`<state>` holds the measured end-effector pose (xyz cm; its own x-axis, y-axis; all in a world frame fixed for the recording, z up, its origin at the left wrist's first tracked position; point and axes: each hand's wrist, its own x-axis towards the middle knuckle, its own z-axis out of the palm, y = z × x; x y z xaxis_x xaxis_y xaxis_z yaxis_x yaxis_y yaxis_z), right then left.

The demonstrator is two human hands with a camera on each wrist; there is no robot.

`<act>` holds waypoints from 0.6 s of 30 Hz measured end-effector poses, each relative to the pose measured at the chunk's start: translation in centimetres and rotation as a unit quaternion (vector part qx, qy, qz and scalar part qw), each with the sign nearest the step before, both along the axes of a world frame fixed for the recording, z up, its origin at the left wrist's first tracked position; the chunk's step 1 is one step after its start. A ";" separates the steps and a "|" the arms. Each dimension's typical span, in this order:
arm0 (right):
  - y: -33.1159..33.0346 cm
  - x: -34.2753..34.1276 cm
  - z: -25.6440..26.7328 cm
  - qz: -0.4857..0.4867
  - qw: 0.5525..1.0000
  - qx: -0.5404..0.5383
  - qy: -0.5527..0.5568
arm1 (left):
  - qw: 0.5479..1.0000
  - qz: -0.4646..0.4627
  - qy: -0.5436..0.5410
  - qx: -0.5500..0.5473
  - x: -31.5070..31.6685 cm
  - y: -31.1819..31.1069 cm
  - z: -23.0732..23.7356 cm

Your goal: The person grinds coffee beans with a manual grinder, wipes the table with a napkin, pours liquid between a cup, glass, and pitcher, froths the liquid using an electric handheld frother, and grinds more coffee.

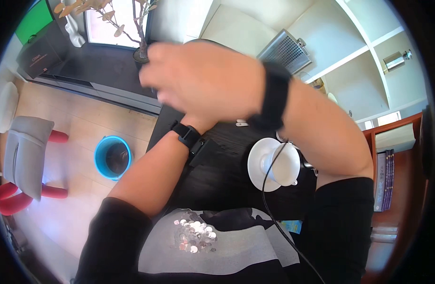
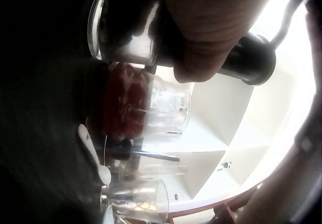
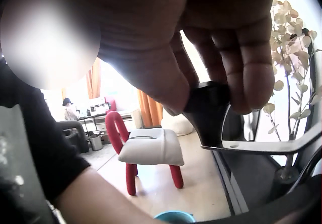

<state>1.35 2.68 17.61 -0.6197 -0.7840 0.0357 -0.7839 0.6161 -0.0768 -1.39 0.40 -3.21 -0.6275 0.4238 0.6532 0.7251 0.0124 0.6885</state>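
My left hand [image 2: 211,27] grips the dark body of a hand coffee grinder [image 2: 251,60], which has a clear jar end. In the head view, only a little of that hand shows beneath my right hand [image 1: 198,78], and the grinder is hidden. The grinder's metal crank arm [image 3: 266,147] ends in a black knob [image 3: 209,108], which the fingers of my right hand pinch. Beyond the grinder in the left wrist view are a clear container with a dark red part [image 2: 126,100], a white spoon [image 2: 93,153] and a drinking glass [image 2: 146,199].
A white cup [image 1: 286,165] stands on a saucer [image 1: 256,163] on the dark table [image 1: 184,189], with a black cable [image 1: 266,189] crossing before them. A blue bucket [image 1: 99,163] and a grey-and-red chair [image 1: 28,151] are left. A potted plant [image 1: 141,54] stands ahead; white shelves [image 1: 364,52] rise at right.
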 end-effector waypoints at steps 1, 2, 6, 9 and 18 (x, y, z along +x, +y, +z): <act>-0.1 -2.3 -0.5 -0.013 1.000 0.009 0.008 | 0.992 0.035 0.115 -0.036 -0.1 0.1 -0.3; -0.4 -4.0 -0.3 -0.051 0.998 0.029 0.025 | 0.938 -0.056 -0.341 0.036 0.9 -0.2 1.8; 4.7 -11.2 -1.2 -0.079 0.990 0.023 0.112 | 0.962 -0.015 -0.267 0.049 1.2 -0.2 2.5; 10.4 -11.6 -0.7 -0.198 0.978 0.009 0.059 | 0.958 -0.015 -0.281 0.048 1.2 -0.2 2.4; 17.9 0.7 0.3 -0.333 0.942 -0.015 0.046 | 0.966 -0.013 -0.256 0.036 1.3 -0.3 3.0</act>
<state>2.01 20.55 17.86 -0.9666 -0.2209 0.1298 -0.2292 0.9719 -0.0531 -0.07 0.08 -0.17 -0.8660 0.4088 0.2879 0.2878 -0.0633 0.9556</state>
